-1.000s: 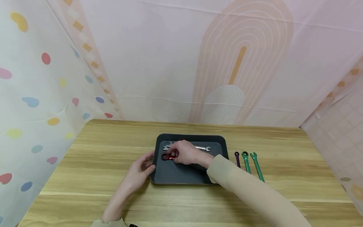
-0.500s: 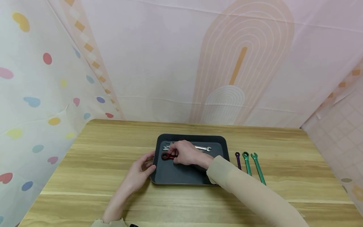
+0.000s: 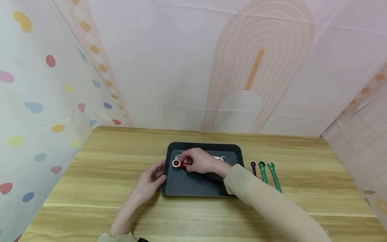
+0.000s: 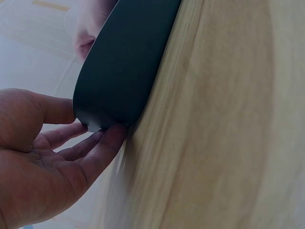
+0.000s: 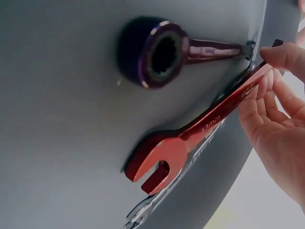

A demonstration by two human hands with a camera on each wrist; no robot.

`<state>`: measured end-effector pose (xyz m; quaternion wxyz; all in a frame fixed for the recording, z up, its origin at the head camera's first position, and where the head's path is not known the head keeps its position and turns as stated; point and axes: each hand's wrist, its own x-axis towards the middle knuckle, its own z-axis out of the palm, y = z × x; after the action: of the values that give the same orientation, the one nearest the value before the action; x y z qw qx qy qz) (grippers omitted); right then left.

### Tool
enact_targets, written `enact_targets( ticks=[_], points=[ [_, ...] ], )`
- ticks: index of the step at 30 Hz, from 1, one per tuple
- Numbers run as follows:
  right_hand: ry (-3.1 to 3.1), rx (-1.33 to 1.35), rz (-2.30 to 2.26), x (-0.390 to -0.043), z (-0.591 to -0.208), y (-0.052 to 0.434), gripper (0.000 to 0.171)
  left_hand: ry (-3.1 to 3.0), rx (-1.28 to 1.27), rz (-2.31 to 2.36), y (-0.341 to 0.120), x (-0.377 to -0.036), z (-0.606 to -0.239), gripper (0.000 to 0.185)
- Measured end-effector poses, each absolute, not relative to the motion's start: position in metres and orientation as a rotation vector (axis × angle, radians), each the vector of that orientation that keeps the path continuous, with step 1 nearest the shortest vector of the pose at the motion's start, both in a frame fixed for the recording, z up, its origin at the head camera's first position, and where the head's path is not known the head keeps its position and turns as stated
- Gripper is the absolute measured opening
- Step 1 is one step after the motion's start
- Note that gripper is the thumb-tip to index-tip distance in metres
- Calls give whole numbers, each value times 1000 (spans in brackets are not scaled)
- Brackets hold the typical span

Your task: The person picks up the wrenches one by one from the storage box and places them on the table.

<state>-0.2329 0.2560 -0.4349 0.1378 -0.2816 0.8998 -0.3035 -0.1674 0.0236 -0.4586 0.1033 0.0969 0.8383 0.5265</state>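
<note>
In the right wrist view my right hand [image 5: 281,105] pinches the shaft of a red combination wrench [image 5: 214,117] marked 13mm, thumb on one side and fingers behind. Its open-ended jaw points away from the hand; in the head view the ring end sticks out left of the fingertips, close over the dark grey tray [image 3: 193,188]. Beside it in the tray lies a purple ratcheting wrench [image 5: 164,52], which the right hand hides from the head camera. Silver wrenches [image 3: 220,158] lie toward the tray's far side. My left hand [image 3: 146,185] touches the tray's left wall with outstretched fingers.
To the right of the tray, a small purple wrench [image 3: 253,168] and two green wrenches [image 3: 263,173] lie on the wooden table [image 3: 105,161], partly behind the right sleeve [image 3: 260,195]. A patterned cloth backdrop [image 3: 166,84] rises behind the table.
The red wrench's ring end has risen slightly and now catches more light. My right hand has shifted a little up and right with it. My left hand stays at the tray.
</note>
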Motion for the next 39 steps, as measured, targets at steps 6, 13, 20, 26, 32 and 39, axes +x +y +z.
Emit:
enact_targets(
  ticks=[6,13,20,26,32,39],
  points=[
    [2606,-817,-869,-233,-432,262,27,2468,280,1545,23,-168,-459,55],
    [2610,-755,-941,-232,-427,266,31,2467,289,1541,24,-168,-459,55],
    [2623,-708,-1086,-231,-417,272,31,2473,286,1547,24,-168,-459,55],
    [2622,-686,-1248,-227,-403,279,34,2480,277,1542,24,-168,-459,55],
    [2599,-662,-1412,-219,-385,293,39,2481,288,1548,25,-169,-459,54],
    [2661,-542,-1532,-210,-369,313,41,2486,273,1553,23,-169,-461,54]
  ],
)
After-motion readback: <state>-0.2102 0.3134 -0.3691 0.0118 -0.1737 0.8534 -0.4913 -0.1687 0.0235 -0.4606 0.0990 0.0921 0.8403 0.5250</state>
